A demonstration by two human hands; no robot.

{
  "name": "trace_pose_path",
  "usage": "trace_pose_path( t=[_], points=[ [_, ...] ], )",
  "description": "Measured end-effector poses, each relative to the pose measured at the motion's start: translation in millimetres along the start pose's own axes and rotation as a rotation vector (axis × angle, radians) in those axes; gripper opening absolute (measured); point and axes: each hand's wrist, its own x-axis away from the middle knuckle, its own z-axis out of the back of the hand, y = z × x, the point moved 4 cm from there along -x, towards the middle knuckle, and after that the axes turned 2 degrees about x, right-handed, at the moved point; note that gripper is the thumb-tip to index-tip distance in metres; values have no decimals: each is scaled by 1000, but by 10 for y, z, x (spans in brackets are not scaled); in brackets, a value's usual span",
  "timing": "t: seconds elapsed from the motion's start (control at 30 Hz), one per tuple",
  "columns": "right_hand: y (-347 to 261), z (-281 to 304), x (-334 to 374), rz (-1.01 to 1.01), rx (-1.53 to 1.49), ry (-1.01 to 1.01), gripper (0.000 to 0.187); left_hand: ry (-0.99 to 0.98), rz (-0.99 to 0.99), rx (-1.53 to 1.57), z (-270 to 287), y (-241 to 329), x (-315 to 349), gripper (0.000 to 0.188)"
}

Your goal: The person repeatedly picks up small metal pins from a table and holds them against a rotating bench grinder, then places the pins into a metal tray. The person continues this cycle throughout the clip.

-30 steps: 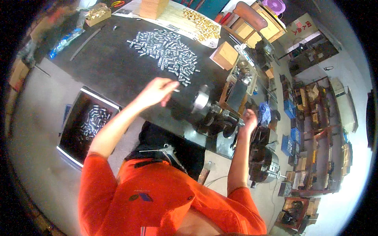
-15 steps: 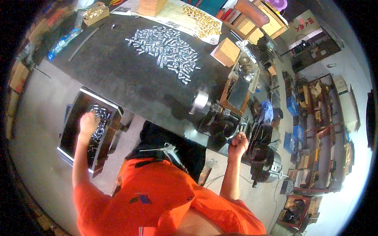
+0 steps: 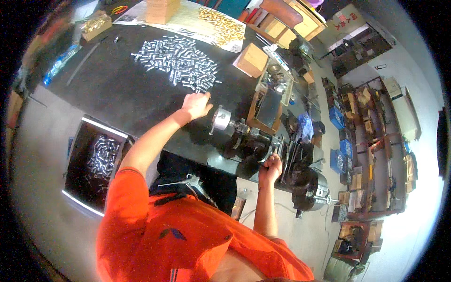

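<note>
- Silvery metal pieces (image 3: 176, 60) lie heaped on the dark table (image 3: 108, 89), just beyond the machine's round chuck (image 3: 221, 120), probably so one can be picked without stretching.
- The left hand (image 3: 196, 105) rests at the heap's near edge, beside the chuck; fingers loosely spread, touching the nearest pieces, but I cannot tell whether one is pinched.
- The right hand (image 3: 271, 168) is fisted on a handle right of the chuck, likely steadying the machine.
- A tray (image 3: 96, 162) of similar pieces sits left of the chuck, off the table's edge.
</note>
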Motion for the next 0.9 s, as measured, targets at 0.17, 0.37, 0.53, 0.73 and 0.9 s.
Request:
trace_pose_path(
  t=[0.17,0.37,0.53,0.73,0.9],
  points=[
    [16,26,17,60,50,25,17,32,6,-102,-90,-82,-17,21],
    [22,104,33,22,-14,-15,12,-132,110,1044,216,-158,440,15],
    [34,93,8,-19,-1,8,14,-247,41,1503,652,180,782,16],
    [3,106,39,10,-13,19,15,-183,-15,1485,714,284,699,16],
    [-143,51,183,68,19,-43,13,-120,-26,1502,716,311,741,14]
  ],
)
